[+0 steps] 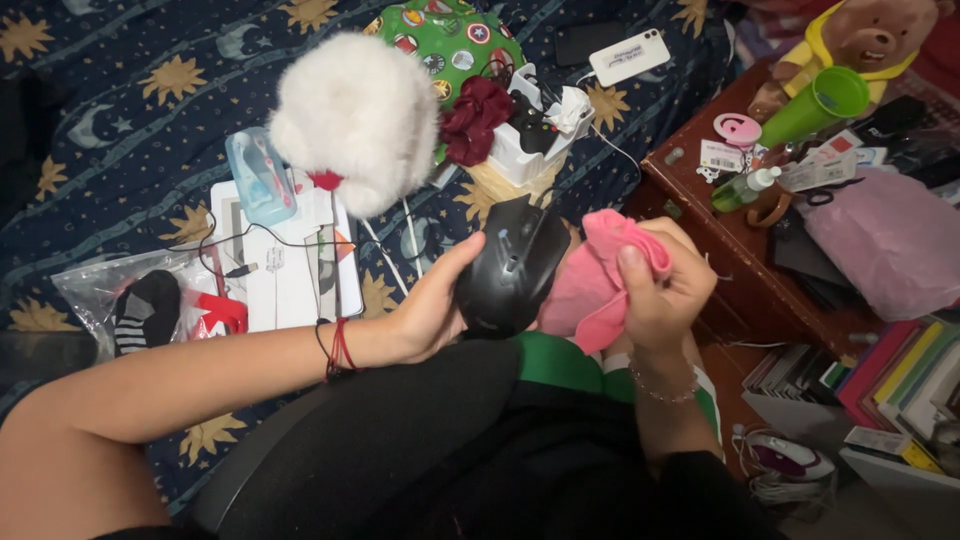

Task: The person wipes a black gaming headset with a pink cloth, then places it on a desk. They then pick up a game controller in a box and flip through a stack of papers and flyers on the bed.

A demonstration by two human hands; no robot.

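black mouse (513, 265) upright, nose up

Bedspread, left edge: bare stretch of the starred bedspread (120, 90), open to pass.
Bedspread, centre: blocked by the white fluffy hat (350, 115), clear case (260, 175) and white box (285, 260).
Bedspread, top: green round cushion (445, 35), white organiser (535, 130) and phone (628, 55) stand close together.
Bedspread, lower left: plastic bag (130, 300) lies beside the left forearm.
Wooden table, near corner: bare strip of the wooden table (720, 270); far edge crowded by green cup (820, 105) and small bottle (745, 188).
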